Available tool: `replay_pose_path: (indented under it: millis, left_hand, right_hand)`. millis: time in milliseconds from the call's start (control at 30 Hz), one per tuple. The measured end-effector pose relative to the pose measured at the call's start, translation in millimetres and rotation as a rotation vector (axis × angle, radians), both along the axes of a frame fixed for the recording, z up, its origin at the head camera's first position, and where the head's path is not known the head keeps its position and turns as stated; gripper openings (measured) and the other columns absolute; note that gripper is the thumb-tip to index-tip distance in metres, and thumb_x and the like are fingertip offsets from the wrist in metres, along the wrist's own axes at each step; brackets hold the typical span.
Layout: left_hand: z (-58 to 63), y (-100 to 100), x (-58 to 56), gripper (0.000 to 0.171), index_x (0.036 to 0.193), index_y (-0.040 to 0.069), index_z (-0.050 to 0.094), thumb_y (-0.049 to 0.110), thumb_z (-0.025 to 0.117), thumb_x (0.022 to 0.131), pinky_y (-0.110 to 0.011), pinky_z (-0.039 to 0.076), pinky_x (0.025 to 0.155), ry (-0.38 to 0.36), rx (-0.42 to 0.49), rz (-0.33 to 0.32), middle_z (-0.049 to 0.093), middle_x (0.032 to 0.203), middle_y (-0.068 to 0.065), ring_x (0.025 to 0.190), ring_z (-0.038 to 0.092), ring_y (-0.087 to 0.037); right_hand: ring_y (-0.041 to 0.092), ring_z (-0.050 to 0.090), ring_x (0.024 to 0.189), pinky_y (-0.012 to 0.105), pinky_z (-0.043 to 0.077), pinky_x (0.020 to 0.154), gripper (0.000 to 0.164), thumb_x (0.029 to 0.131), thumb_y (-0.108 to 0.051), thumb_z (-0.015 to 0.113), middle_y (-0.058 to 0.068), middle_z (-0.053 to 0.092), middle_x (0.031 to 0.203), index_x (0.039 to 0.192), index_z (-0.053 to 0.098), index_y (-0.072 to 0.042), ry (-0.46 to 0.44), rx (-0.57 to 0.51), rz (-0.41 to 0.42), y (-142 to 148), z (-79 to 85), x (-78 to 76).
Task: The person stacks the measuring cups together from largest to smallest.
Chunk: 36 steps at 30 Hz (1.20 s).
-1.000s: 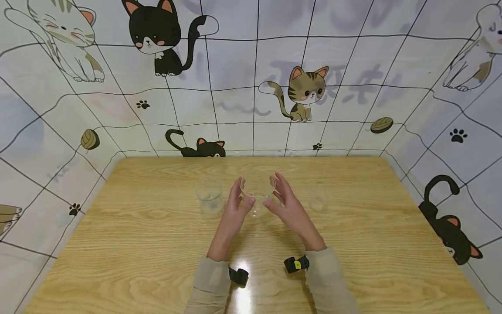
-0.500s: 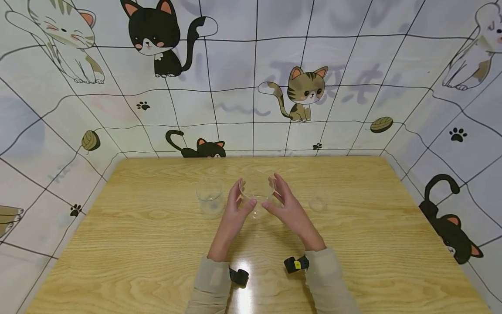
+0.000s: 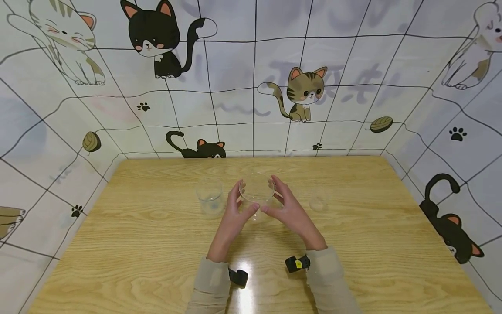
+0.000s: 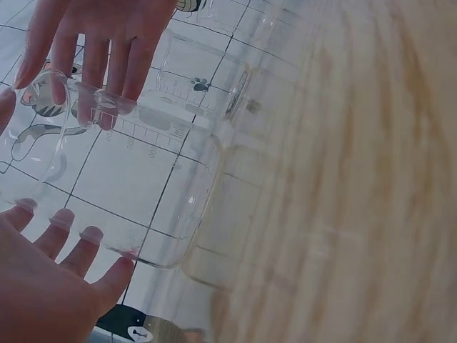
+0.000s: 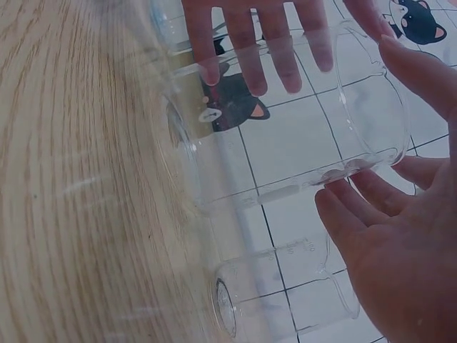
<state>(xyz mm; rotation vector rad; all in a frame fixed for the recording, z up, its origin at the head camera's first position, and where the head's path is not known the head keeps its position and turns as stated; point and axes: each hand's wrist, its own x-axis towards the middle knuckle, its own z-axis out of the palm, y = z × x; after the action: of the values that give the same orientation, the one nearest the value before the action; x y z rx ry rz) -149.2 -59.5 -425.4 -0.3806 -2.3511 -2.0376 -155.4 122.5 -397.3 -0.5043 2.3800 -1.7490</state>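
Observation:
A large clear glass beaker (image 3: 256, 192) stands upright between my two hands, measuring marks on its wall in the left wrist view. My left hand (image 3: 237, 214) holds its left side and my right hand (image 3: 289, 210) its right side. Both thumbs lie across the near side, tips almost meeting below the rim, while the fingers spread along the walls. In the left wrist view the beaker's base (image 4: 187, 232) sits right at its reflection on the tabletop.
Left of the hands is another clear glass beaker (image 3: 209, 198). A smaller clear beaker (image 3: 318, 203) is to the right. The wooden table (image 3: 149, 244) meets a cat-patterned backdrop (image 3: 235, 104) at its back and sides.
My thumbs have slid closer together on the beaker's near side. The hands and beaker rim sit slightly lower in the head view; the other two beakers stay put.

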Motion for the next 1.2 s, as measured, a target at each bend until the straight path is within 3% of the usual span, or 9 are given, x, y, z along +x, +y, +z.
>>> replay_pose_path:
  millis: [333,600,867,1067,1200]
  left_hand:
    - [-2.8,-3,-0.8,0.083,0.143,0.017,0.011,0.025,0.065,0.081,-0.046,0.019,0.104,-0.04,0.006,-0.035,0.017,0.143,-0.008,0.13,0.019,-0.028]
    - [-1.9,-6,-0.4,0.084,0.142,0.021,0.011,0.026,0.068,0.079,-0.045,0.017,0.104,-0.07,0.003,-0.062,0.017,0.145,-0.007,0.132,0.016,-0.027]
    - [-2.5,-8,0.1,0.086,0.141,0.014,0.012,0.021,0.069,0.078,-0.047,0.016,0.104,-0.051,0.02,-0.084,0.022,0.143,-0.009,0.131,0.018,-0.028]
    - [-3.6,-10,-0.9,0.085,0.14,0.012,0.013,0.018,0.07,0.077,-0.048,0.015,0.104,-0.043,0.035,-0.104,0.023,0.143,-0.01,0.131,0.018,-0.028]
    - [-4.7,-12,-1.0,0.084,0.138,0.009,0.014,0.016,0.071,0.077,-0.05,0.016,0.103,-0.033,0.044,-0.118,0.025,0.141,-0.011,0.131,0.02,-0.03]
  right_hand:
    - [0.029,0.024,0.129,0.042,0.026,0.101,0.086,0.078,-0.018,0.069,0.014,0.021,0.142,0.143,0.013,-0.013,0.036,0.051,0.003,-1,1.7,1.2]
    - [0.028,0.024,0.129,0.045,0.024,0.102,0.086,0.078,-0.015,0.069,0.016,0.023,0.139,0.143,0.012,-0.011,0.049,0.033,0.011,-1,1.7,0.7]
    - [0.021,0.028,0.126,0.042,0.027,0.101,0.09,0.075,-0.021,0.072,0.009,0.027,0.134,0.143,0.014,-0.019,0.083,0.017,0.015,3,-21.0,-11.3]
    - [0.03,0.03,0.126,0.047,0.028,0.099,0.09,0.076,-0.012,0.071,0.017,0.027,0.137,0.143,0.012,-0.013,0.058,0.039,0.034,0,-1.3,-1.9]
    - [0.03,0.03,0.126,0.047,0.028,0.099,0.09,0.076,-0.013,0.071,0.015,0.028,0.138,0.143,0.011,-0.012,0.047,0.069,0.04,-1,3.0,0.7]
